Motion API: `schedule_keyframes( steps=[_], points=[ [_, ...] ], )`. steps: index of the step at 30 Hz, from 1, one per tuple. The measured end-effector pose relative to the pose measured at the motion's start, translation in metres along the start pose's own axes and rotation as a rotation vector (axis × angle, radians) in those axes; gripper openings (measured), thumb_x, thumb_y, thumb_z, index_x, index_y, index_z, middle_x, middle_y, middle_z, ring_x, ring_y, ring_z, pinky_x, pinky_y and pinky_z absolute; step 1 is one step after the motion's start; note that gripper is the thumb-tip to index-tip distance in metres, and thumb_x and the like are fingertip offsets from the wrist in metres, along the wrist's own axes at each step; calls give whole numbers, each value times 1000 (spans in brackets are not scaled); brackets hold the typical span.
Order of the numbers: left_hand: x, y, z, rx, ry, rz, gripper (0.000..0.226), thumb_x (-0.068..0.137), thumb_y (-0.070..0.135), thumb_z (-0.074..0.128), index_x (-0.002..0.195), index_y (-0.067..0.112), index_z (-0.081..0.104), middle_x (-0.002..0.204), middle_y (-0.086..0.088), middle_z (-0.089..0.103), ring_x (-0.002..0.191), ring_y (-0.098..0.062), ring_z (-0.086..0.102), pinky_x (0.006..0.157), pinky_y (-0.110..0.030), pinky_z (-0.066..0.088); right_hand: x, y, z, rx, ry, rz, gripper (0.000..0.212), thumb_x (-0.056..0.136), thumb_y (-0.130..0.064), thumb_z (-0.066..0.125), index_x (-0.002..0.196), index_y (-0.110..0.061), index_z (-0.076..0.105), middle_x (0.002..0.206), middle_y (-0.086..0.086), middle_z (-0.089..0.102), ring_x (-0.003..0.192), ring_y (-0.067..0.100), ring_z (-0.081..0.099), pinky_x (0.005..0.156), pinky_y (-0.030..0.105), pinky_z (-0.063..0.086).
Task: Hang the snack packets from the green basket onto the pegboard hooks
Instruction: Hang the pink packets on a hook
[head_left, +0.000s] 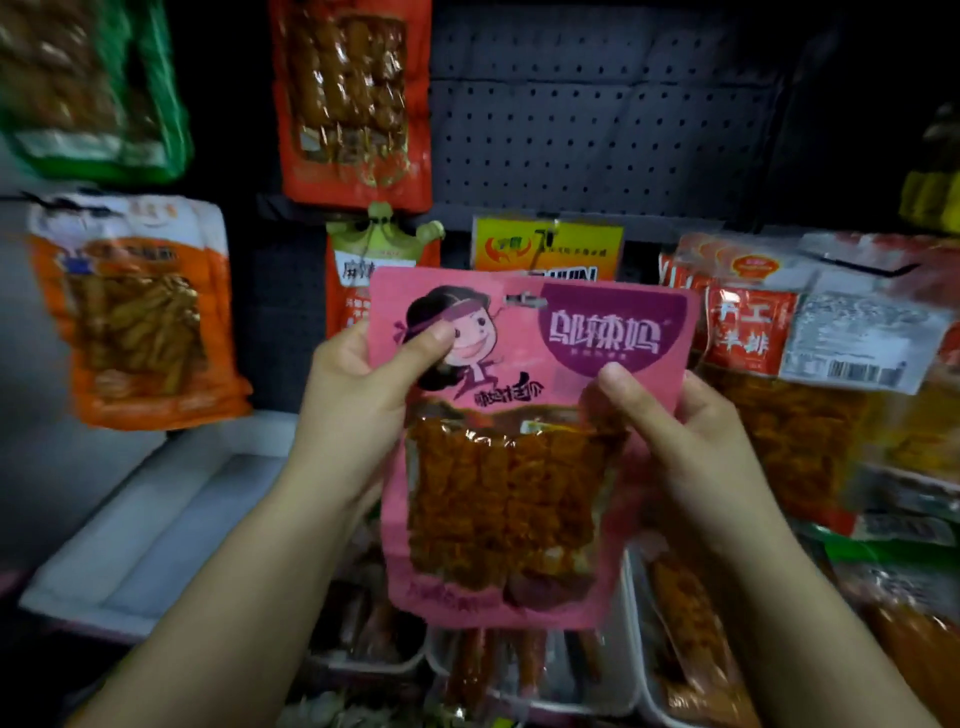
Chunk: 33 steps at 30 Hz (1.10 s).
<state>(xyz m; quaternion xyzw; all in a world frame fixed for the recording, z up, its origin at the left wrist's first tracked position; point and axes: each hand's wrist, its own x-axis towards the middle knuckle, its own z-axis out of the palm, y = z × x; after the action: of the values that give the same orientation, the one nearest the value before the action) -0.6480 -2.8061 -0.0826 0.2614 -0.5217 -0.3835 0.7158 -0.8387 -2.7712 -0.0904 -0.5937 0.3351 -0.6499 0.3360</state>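
Note:
A pink snack packet (519, 467) with a cartoon face and a clear window of red strips is held upright in front of the dark pegboard (597, 119). My left hand (363, 395) pinches its upper left edge, thumb on the face print. My right hand (670, 421) pinches its right edge, thumb on the front. The hang slot near the packet's top sits just below a yellow packet (545, 244) hanging on a hook. The green basket is not in view.
Hanging packets surround the pink one: an orange one (140, 312) at left, a red one (353, 98) above, a green one (88, 88) at top left, red and white ones (810, 332) at right. White trays (156, 519) with more snacks lie below.

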Motion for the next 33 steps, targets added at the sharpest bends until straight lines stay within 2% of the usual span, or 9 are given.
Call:
schedule_keyframes(
  steps=[3, 7, 9, 13, 15, 17, 21, 25, 33],
  points=[
    [12, 34, 2, 3, 24, 91, 7, 69, 19, 75, 74, 24, 76, 70, 2, 73, 62, -10, 68, 54, -21, 52, 19, -36, 7, -13, -46, -145, 15, 76, -38, 71, 89, -32, 75, 90, -4, 76, 85, 11, 71, 72, 21, 54],
    [43, 79, 13, 17, 33, 49, 18, 69, 18, 70, 85, 25, 76, 80, -4, 76, 72, -17, 72, 58, -25, 55, 50, -86, 17, -92, -85, -216, 24, 71, -45, 64, 92, -37, 74, 83, -12, 76, 73, -1, 70, 62, 10, 51],
    [59, 104, 20, 28, 29, -26, 27, 60, 17, 81, 86, 24, 76, 82, -9, 76, 75, -23, 73, 59, -28, 56, 68, -109, 21, -82, -86, -162, 27, 68, -47, 63, 92, -39, 73, 81, -11, 76, 72, 1, 70, 61, 13, 52],
    [86, 157, 32, 23, 51, -126, 34, 55, 35, 74, 86, 22, 76, 86, -13, 75, 78, -28, 73, 61, -30, 57, 108, -155, 31, -37, -158, 33, 34, 67, -46, 64, 98, -33, 72, 91, 1, 77, 86, 22, 73, 85, 46, 55],
    [100, 185, 39, 32, 70, -153, 33, 56, 36, 74, 86, 22, 76, 86, -13, 75, 78, -29, 73, 61, -31, 57, 125, -181, 39, -35, -165, 90, 34, 69, -47, 64, 98, -31, 71, 92, 3, 76, 87, 26, 72, 88, 56, 52],
    [115, 210, 46, 27, 96, -184, 32, 57, 34, 73, 86, 21, 76, 86, -13, 75, 77, -28, 73, 61, -31, 57, 138, -207, 48, -37, -159, 116, 35, 72, -51, 65, 99, -30, 72, 91, 1, 76, 86, 23, 73, 82, 49, 55],
    [136, 247, 54, 76, 143, -249, 32, 60, 34, 73, 89, 19, 74, 86, -14, 75, 78, -30, 72, 60, -36, 57, 158, -248, 63, -66, -97, 148, 24, 76, -51, 64, 87, -33, 75, 79, -5, 76, 73, 10, 72, 64, 22, 53],
    [158, 264, 52, 159, 170, -282, 9, 74, 24, 72, 82, 22, 73, 79, -9, 75, 68, -26, 72, 51, -31, 54, 175, -259, 81, -50, 5, 252, 24, 75, -45, 65, 82, -24, 75, 78, 4, 76, 75, 23, 72, 72, 43, 56],
    [197, 264, 46, 212, 98, -254, 11, 83, 18, 68, 84, 28, 74, 82, -3, 76, 75, -22, 73, 61, -35, 59, 206, -249, 103, -90, 126, 294, 18, 80, -42, 68, 73, -26, 73, 69, 1, 74, 62, 15, 70, 64, 33, 54]
  ],
)
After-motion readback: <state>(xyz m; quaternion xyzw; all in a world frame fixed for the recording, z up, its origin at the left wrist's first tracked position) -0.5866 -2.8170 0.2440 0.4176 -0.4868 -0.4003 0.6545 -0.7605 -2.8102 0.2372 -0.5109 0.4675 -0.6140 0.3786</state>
